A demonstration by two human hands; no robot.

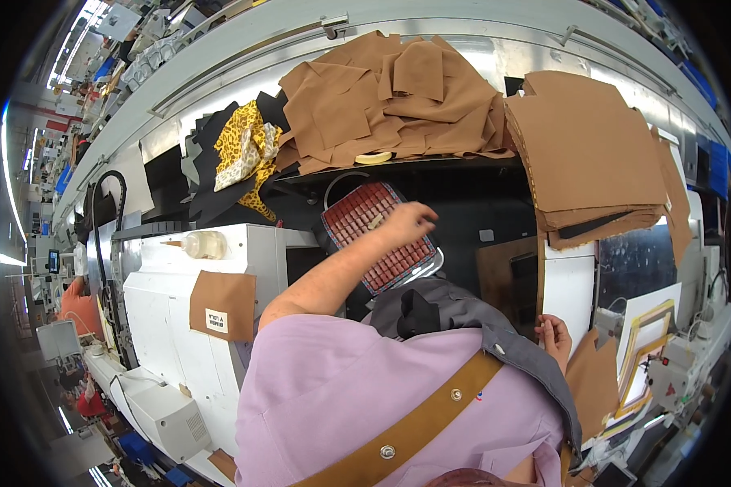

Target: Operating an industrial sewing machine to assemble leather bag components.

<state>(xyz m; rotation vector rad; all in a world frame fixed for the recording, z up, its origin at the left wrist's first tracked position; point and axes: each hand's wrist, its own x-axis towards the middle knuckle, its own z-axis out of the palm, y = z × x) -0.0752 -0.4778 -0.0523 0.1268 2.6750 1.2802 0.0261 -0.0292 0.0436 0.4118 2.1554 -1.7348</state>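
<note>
My left hand (pixel 414 221) hangs over a red beaded seat pad (pixel 365 260) on a metal-framed chair, its fingers loosely curved and apart, holding nothing. At the right, my right hand (pixel 551 333) has its fingers bent at a narrow brown strip (pixel 539 296) beside a white panel (pixel 566 288); what they grip, if anything, is too small to make out. A dark grey garment (pixel 430 308) with a black piece lies against my front.
Brown material pieces (pixel 341 105) heap at the back, beside leopard-print scraps (pixel 235 146). A brown stack (pixel 593 154) is at right. Left, a white machine (pixel 162 292) bears a brown labelled square (pixel 222 292) and clear container (pixel 205 243). Other people (pixel 79 308) are at far left.
</note>
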